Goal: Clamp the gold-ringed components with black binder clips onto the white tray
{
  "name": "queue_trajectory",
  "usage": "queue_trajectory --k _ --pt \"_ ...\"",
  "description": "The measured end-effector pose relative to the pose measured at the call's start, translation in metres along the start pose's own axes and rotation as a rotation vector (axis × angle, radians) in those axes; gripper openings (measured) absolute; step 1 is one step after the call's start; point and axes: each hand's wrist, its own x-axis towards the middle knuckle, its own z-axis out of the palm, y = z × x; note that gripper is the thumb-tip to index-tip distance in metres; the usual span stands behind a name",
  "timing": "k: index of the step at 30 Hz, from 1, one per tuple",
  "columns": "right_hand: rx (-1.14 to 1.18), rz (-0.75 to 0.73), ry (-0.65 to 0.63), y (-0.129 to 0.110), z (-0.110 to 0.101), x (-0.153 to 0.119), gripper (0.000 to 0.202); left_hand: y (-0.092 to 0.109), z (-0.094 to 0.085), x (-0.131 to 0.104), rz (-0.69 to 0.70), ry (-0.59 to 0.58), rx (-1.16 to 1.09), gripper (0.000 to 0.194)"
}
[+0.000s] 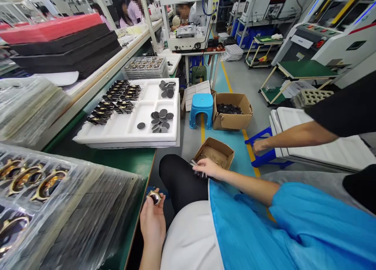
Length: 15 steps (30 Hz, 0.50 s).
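Note:
My left hand (153, 219) is closed around a gold-rimmed watch case (154, 197), its dark round face turned up, beside the green table's edge. Above my black-clad knee, the fingers of my right hand (209, 168) are pinched on a thin silvery piece (193, 162), whose kind I cannot make out. Just beyond that hand, a small open cardboard box (219, 149) stands on the floor. A white tray (132, 135) on the table carries loose dark discs (161, 119) and rows of black-and-gold parts (117, 98).
Stacked clear trays (96, 207) with watch cases fill the near left. A blue stool (201, 105) and a cardboard box of dark parts (232, 117) stand ahead. At right, another person's arm (308, 133) reaches toward a blue stool (261, 144) by white trays (329, 152).

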Motion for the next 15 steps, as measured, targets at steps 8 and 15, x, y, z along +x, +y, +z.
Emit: queue_trajectory --k 8,15 --pt "-0.19 0.095 0.277 0.011 -0.067 0.029 0.057 0.0 0.003 -0.003 -0.03 -0.109 0.093 0.05" --pt "-0.004 -0.683 -0.159 -0.088 -0.015 -0.005 0.045 0.019 0.045 0.011 0.166 -0.314 0.358 0.05"
